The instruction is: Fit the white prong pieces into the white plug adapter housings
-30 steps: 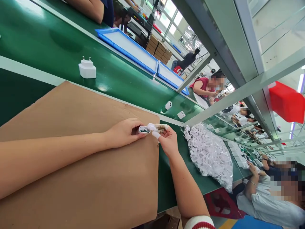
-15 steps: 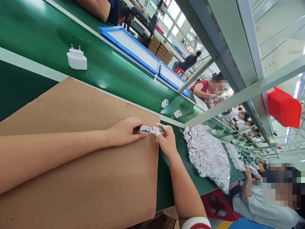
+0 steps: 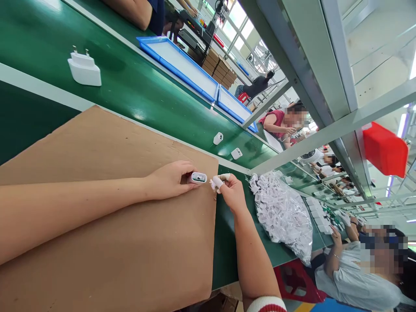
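My left hand [image 3: 170, 180] is closed round a white charger housing [image 3: 199, 177] above the brown cardboard sheet [image 3: 130, 242]. The housing's open end faces right, and some of its inside shows. Just to the right, a small gap away, is my right hand [image 3: 232, 193], with thumb and fingers pinched and white coverings on the fingertips. Whether something small sits in that pinch I cannot make out. Beyond my right hand lies a clear plastic bag [image 3: 282, 212] full of small white parts.
On the green belt stand a white plug charger [image 3: 85, 70] and two smaller white housings [image 3: 218, 138] [image 3: 237, 153]. Blue-rimmed trays [image 3: 180, 65] line the belt's far side. A metal frame [image 3: 325, 132] crosses overhead at right. Co-workers sit farther along the bench.
My right hand has drawn slightly right, away from the housing. My left hand has stayed in place. The chargers on the belt have shifted left.
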A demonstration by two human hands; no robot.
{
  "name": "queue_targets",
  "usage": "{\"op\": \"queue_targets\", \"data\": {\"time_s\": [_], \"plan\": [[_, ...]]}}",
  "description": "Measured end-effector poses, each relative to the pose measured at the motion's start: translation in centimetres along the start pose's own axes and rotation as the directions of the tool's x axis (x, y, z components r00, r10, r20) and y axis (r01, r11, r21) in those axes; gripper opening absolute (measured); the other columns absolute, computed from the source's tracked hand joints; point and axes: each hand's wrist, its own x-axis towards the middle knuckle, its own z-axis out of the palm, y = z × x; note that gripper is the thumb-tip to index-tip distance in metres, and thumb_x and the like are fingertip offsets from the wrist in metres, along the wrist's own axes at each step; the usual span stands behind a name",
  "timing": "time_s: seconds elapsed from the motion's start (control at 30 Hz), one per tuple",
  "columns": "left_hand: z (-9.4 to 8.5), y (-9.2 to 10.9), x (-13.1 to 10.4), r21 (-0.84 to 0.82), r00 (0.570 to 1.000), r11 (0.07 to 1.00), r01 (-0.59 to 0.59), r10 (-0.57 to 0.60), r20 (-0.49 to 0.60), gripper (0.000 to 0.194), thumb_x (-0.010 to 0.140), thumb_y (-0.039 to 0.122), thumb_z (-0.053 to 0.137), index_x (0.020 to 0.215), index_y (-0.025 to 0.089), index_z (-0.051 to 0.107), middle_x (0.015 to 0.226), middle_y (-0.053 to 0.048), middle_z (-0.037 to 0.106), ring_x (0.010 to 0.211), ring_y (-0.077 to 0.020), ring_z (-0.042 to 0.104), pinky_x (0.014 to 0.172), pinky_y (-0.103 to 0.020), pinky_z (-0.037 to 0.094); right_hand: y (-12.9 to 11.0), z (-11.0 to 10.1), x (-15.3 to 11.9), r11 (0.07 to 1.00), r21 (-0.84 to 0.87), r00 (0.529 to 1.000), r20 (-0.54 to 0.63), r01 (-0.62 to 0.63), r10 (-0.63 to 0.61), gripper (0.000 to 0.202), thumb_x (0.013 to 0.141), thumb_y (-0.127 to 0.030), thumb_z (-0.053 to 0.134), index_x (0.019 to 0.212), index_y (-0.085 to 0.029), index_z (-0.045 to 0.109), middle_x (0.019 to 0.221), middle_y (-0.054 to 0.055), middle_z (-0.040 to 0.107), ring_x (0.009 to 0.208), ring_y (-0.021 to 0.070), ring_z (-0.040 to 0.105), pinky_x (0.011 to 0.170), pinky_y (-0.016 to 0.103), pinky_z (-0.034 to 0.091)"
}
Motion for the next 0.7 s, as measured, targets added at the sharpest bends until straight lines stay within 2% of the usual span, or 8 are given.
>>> {"op": "queue_targets", "data": {"time_s": [0.07, 0.13, 0.23, 0.3, 0.37, 0.47, 0.57, 0.7], "plan": [[0.0, 0.0, 0.0, 0.006, 1.0, 1.0, -0.007, 0.007, -0.003, 0.044, 0.087, 0.059, 0.061, 0.101, 0.019, 0.073, 0.103, -0.01, 0.072, 0.096, -0.0273, 0.066, 0.081, -0.036, 0.053, 0.1, -0.3, -0.1, 0.999, 0.03, 0.995, 0.093, -0.032, 0.029, 0.034, 0.068, -0.043, 0.085, 0.09, -0.02, 0.076, 0.095, 0.003, 0.069, 0.072, 0.0141, 0.065, 0.062, 0.027, 0.053], [0.0, -0.1, 0.0, 0.008, 1.0, 1.0, -0.014, 0.014, -0.005, 0.044, 0.088, 0.06, 0.06, 0.1, 0.02, 0.073, 0.102, -0.01, 0.072, 0.095, -0.0271, 0.066, 0.08, -0.036, 0.053, 0.2, -0.4, -0.2, 0.999, -0.044, 0.993, 0.121, 0.018, -0.013, 0.035, 0.065, -0.04, 0.088, 0.093, -0.021, 0.079, 0.098, 0.003, 0.069, 0.078, 0.0155, 0.067, 0.066, 0.028, 0.055], [0.0, -0.3, 0.0, 0.012, 0.999, 1.0, -0.027, 0.028, -0.017, 0.044, 0.09, 0.061, 0.059, 0.099, 0.02, 0.073, 0.098, -0.009, 0.071, 0.094, -0.0268, 0.065, 0.078, -0.035, 0.052, 0.0, -0.2, -0.2, 0.952, -0.236, 0.979, -0.005, 0.197, -0.204, 0.023, 0.076, -0.038, 0.083, 0.093, -0.023, 0.082, 0.091, 0.002, 0.066, 0.08, 0.0157, 0.064, 0.071, 0.029, 0.055], [0.0, -0.4, 0.0, 0.018, 0.999, 0.999, -0.041, 0.041, -0.024, 0.044, 0.09, 0.062, 0.059, 0.097, 0.021, 0.073, 0.097, -0.009, 0.07, 0.093, -0.0267, 0.065, 0.077, -0.035, 0.051, -0.4, 0.1, -0.2, 0.91, -0.308, 0.938, -0.12, 0.277, -0.326, 0.021, 0.086, -0.039, 0.076, 0.098, -0.024, 0.082, 0.091, 0.002, 0.066, 0.082, 0.0163, 0.064, 0.073, 0.03, 0.055], [0.0, -0.4, 0.1, 0.021, 0.999, 0.999, -0.05, 0.05, -0.015, 0.043, 0.09, 0.061, 0.059, 0.095, 0.021, 0.073, 0.095, -0.009, 0.069, 0.091, -0.0261, 0.064, 0.076, -0.034, 0.051, -1.0, 0.6, -0.4, 0.874, -0.341, 0.893, -0.166, 0.346, -0.419, 0.022, 0.093, -0.038, 0.071, 0.106, -0.024, 0.081, 0.097, 0.004, 0.066, 0.087, 0.017, 0.066, 0.074, 0.03, 0.056], [0.0, -0.4, 0.2, 0.027, 0.999, 0.999, -0.045, 0.044, 0.021, 0.042, 0.09, 0.059, 0.059, 0.092, 0.02, 0.073, 0.091, -0.008, 0.067, 0.087, -0.0248, 0.063, 0.074, -0.034, 0.049, -1.5, 1.7, -0.8, 0.773, -0.424, 0.843, -0.04, 0.471, -0.536, 0.023, 0.096, -0.031, 0.067, 0.115, -0.025, 0.079, 0.104, 0.007, 0.064, 0.092, 0.0184, 0.065, 0.074, 0.03, 0.057], [0.0, -0.4, 0.2, 0.034, 0.998, 0.999, -0.042, 0.04, 0.039, 0.041, 0.09, 0.057, 0.058, 0.088, 0.019, 0.072, 0.088, -0.008, 0.065, 0.084, -0.0243, 0.061, 0.073, -0.034, 0.048, -1.3, 2.6, -0.8, 0.677, -0.502, 0.813, 0.096, 0.538, -0.574, 0.025, 0.096, -0.023, 0.065, 0.118, -0.025, 0.078, 0.104, 0.008, 0.064, 0.096, 0.0207, 0.063, 0.076, 0.032, 0.057], [0.0, -0.5, 0.3, 0.039, 0.998, 0.998, -0.053, 0.052, 0.034, 0.038, 0.09, 0.055, 0.058, 0.086, 0.02, 0.072, 0.089, -0.008, 0.065, 0.086, -0.0247, 0.061, 0.074, -0.034, 0.047, -1.0, 2.7, -0.2, 0.62, -0.547, 0.795, 0.155, 0.563, -0.586, 0.031, 0.093, -0.013, 0.06, 0.118, -0.024, 0.076, 0.101, 0.006, 0.065, 0.097, 0.0215, 0.062, 0.08, 0.033, 0.056]]}}
